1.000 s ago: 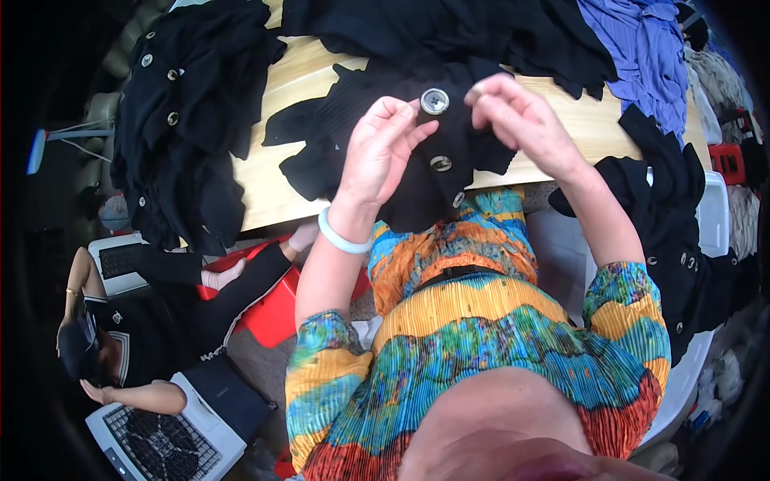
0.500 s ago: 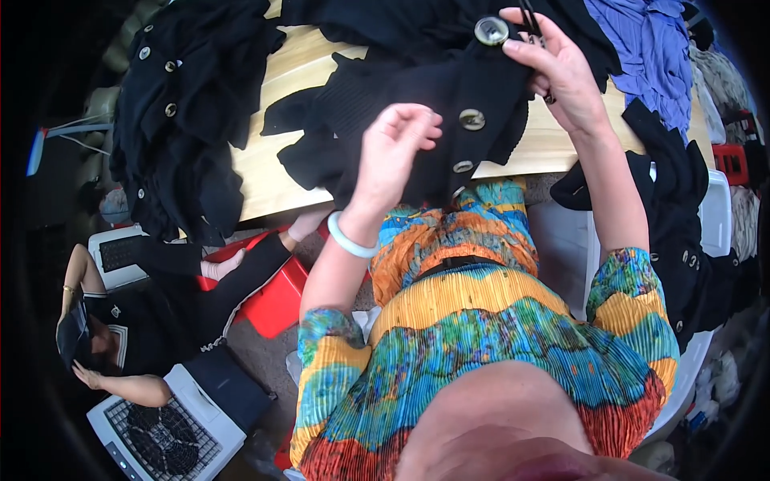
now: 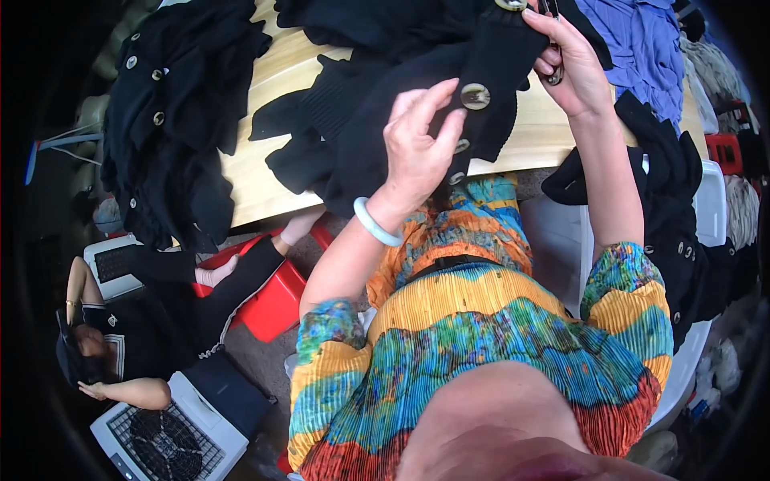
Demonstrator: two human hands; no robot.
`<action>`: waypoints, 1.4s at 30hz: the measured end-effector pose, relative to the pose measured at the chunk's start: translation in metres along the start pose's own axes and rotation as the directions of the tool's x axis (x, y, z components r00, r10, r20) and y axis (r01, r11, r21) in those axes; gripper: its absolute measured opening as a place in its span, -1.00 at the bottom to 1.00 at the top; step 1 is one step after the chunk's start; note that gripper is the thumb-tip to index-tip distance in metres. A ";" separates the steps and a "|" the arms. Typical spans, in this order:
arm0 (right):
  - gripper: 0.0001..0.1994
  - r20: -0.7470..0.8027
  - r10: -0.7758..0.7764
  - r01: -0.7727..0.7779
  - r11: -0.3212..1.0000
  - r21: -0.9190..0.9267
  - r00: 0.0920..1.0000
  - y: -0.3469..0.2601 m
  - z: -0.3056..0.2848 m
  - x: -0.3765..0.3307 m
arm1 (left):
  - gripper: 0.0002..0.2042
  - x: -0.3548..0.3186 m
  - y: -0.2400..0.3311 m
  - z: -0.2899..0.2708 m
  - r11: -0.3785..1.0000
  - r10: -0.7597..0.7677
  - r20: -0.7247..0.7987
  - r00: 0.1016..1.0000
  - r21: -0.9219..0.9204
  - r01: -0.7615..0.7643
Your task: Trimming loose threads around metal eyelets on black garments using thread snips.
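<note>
A black knitted cardigan (image 3: 361, 152) with large marbled buttons lies over the table's near edge, partly lifted. My left hand (image 3: 421, 144), with a pale bangle at its wrist, is open, thumb and index finger apart just left of a round button (image 3: 476, 97). My right hand (image 3: 576, 76) is closed around small dark thread snips (image 3: 554, 76), mostly hidden by its fingers. Its thumb tip is beside an upper button (image 3: 511, 3) at the top edge of the picture; whether it also pinches the cloth is hard to tell.
Black buttoned garments (image 3: 180, 104) hang off the wooden table (image 3: 253, 188) at left. Purple cloth (image 3: 634, 48) lies at the far right. More black garments (image 3: 682, 216) drape over a pale plastic bin (image 3: 712, 200). At lower left a person (image 3: 144, 321) sits near a red stool (image 3: 273, 301) and a fan (image 3: 168, 437).
My left hand has gone from curled fingers to spread ones, moving right and up toward the button. My right hand and the cardigan have shifted slightly upward in the picture.
</note>
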State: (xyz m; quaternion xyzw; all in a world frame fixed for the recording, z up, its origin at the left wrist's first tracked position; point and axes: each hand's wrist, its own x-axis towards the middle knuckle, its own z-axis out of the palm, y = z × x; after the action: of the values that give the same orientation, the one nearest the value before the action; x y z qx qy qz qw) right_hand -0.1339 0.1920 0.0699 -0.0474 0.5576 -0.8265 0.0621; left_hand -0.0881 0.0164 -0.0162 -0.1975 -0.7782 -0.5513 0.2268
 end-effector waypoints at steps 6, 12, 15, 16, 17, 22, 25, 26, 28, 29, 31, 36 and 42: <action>-0.90 -0.096 0.026 -0.025 1.000 0.006 0.995 0.001 0.001 0.002 | -0.68 0.011 0.003 -0.008 0.957 0.248 -0.055 0.967 0.166 -0.236; -0.61 -0.078 -0.084 0.038 0.880 -0.474 0.993 0.047 -0.028 0.016 | -0.63 0.012 0.027 -0.027 0.550 -0.494 0.279 0.823 -0.634 0.544; -0.59 0.039 -0.381 0.285 0.615 -0.735 0.924 0.062 -0.033 0.017 | -0.64 0.013 0.013 -0.032 0.452 -0.578 0.354 0.736 -0.612 0.649; -0.59 0.102 -0.307 0.294 0.685 -0.667 0.946 0.059 -0.038 0.012 | -0.65 0.014 0.014 -0.032 0.474 -0.574 0.346 0.742 -0.599 0.645; -0.59 0.166 -0.231 0.284 0.753 -0.594 0.959 0.052 -0.033 0.003 | -0.65 0.013 0.013 -0.032 0.491 -0.574 0.342 0.744 -0.583 0.647; -0.57 0.322 0.015 0.169 0.827 -0.536 0.947 0.049 -0.020 -0.011 | -0.68 0.013 0.016 -0.032 0.705 -0.516 0.263 0.815 -0.409 0.579; -0.55 0.390 0.119 0.093 0.871 -0.483 0.913 0.056 -0.016 -0.013 | -0.76 0.012 0.014 -0.033 0.735 -0.486 0.279 0.828 -0.382 0.560; -0.53 0.414 0.152 0.056 0.892 -0.449 0.898 0.062 -0.015 -0.015 | -0.80 0.014 0.012 -0.033 0.706 -0.482 0.309 0.820 -0.417 0.572; -0.51 0.399 0.122 0.062 0.907 -0.417 0.909 0.075 -0.012 -0.018 | -0.84 0.012 0.003 -0.030 0.677 -0.477 0.311 0.822 -0.466 0.569; -0.52 0.362 0.127 0.025 0.922 -0.387 0.923 0.080 -0.009 -0.019 | -0.88 0.009 -0.001 -0.029 0.645 -0.476 0.310 0.823 -0.513 0.566; -0.55 0.278 0.162 -0.058 0.936 -0.346 0.947 0.081 0.000 -0.023 | -0.93 0.006 -0.002 -0.024 0.629 -0.495 0.273 0.825 -0.543 0.557; -0.58 0.228 0.200 -0.123 0.941 -0.314 0.953 0.075 -0.011 -0.022 | -0.81 -0.002 0.000 -0.019 0.682 -0.457 0.264 0.849 -0.509 0.525; -0.60 0.244 0.173 -0.098 0.952 -0.290 0.954 0.075 -0.010 -0.021 | -0.79 -0.011 -0.011 -0.008 0.768 -0.383 0.158 0.910 -0.493 0.409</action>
State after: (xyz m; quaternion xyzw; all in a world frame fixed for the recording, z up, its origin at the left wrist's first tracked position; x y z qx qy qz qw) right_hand -0.1103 0.1762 -0.0035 -0.1277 0.6550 -0.7210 0.1865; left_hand -0.0840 0.0048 -0.0290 -0.0955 -0.6308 -0.7696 0.0253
